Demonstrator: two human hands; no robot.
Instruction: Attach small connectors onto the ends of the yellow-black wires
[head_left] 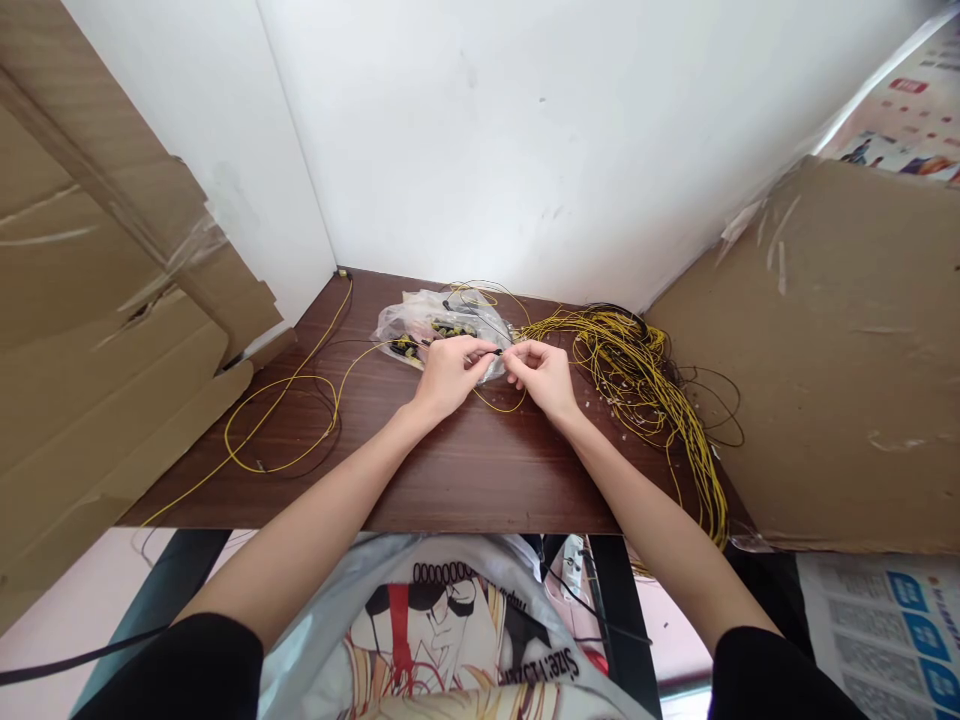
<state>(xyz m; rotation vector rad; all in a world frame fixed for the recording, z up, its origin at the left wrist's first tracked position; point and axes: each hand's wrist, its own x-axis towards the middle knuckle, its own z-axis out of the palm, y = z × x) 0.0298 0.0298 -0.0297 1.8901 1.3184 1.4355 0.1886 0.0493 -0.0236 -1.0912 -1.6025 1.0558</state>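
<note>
Over the middle of the brown table, my left hand [452, 374] pinches a small black piece [498, 352] between thumb and fingertips. My right hand [543, 376] meets it from the other side, its thumb and forefinger closed at the piece's right end; what exactly they grip is too small to name. A thin yellow wire [501, 408] loops just below the fingers. Behind my hands lies a clear plastic bag [391, 322] with several black and yellow parts [454, 328] on it or in it.
A large bundle of yellow and black wires [637, 370] spreads on the right and hangs over the front edge. Another yellow wire [229, 440] loops across the left of the table [480, 480]. Cardboard panels [97, 300] [825, 370] flank both sides; a white wall [487, 150] stands behind.
</note>
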